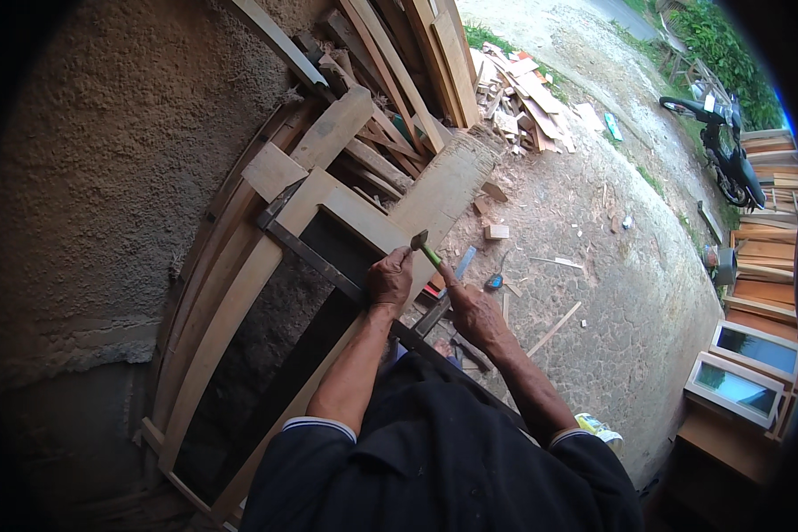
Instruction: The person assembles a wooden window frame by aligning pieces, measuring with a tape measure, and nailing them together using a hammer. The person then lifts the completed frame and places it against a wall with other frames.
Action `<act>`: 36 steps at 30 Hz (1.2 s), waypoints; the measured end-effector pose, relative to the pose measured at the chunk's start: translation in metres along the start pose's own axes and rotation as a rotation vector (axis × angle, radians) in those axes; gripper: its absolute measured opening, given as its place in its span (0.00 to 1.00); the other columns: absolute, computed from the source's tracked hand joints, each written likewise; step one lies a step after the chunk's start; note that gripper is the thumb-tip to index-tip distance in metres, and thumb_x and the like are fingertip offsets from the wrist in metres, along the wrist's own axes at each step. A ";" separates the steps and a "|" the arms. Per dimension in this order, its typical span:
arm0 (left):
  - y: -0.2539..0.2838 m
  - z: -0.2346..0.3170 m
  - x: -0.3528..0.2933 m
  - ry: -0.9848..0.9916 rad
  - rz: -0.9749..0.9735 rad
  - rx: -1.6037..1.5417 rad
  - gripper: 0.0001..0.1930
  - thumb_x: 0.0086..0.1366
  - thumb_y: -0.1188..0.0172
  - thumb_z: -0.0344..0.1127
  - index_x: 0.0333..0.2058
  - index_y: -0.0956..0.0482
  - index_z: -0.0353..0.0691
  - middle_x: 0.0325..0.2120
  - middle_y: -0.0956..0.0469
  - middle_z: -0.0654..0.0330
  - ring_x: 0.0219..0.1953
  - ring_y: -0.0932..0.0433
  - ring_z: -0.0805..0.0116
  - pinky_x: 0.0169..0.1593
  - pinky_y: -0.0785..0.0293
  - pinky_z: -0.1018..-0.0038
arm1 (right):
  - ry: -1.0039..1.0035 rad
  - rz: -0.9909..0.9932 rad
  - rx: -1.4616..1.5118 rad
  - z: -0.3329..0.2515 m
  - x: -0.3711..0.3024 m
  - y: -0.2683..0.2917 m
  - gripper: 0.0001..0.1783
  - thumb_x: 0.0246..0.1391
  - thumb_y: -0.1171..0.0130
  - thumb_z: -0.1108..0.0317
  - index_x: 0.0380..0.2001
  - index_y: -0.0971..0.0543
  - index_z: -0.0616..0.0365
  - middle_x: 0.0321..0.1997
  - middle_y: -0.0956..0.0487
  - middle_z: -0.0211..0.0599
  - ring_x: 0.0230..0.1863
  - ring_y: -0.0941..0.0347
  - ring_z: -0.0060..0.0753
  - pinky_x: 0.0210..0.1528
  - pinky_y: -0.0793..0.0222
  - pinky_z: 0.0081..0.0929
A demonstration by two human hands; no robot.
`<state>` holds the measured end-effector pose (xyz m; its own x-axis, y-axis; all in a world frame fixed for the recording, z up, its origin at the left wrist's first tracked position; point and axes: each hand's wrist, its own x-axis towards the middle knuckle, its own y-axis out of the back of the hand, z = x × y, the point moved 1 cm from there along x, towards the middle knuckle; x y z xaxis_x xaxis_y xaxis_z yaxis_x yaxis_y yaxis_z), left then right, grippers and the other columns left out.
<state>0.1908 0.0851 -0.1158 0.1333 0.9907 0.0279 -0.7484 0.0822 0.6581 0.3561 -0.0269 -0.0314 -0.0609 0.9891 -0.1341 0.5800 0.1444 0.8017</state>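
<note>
The right hand (475,313) is clamped on a green-handled hammer (430,255); at its ten o'clock, the left hand (390,280) curls at a pale rectangular wooden frame (360,215), its grip impossible to tell. The frame stretches seven to eleven o'clock, crossed by a dark metal bar (315,262). At three o'clock stands a grey container (726,266), contents unreadable.

At twelve o'clock, the upper edge crops planks (453,66). The right hand (477,314) hides part of the hammer (429,252).
</note>
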 end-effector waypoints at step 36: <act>0.008 -0.014 0.120 -0.527 0.060 0.397 0.04 0.68 0.44 0.38 0.38 0.22 0.49 0.21 0.19 0.56 0.26 0.16 0.55 0.28 0.21 0.59 | -0.197 -0.075 0.011 -0.031 -0.002 -0.005 0.46 0.55 0.53 0.79 0.76 0.52 0.44 0.29 0.24 0.59 0.29 0.23 0.60 0.33 0.31 0.57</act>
<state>0.1917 0.2062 -0.1174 0.4746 0.7981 0.3713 -0.4814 -0.1178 0.8686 0.3288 -0.0291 -0.0169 0.0549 0.9507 -0.3053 0.5884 0.2163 0.7792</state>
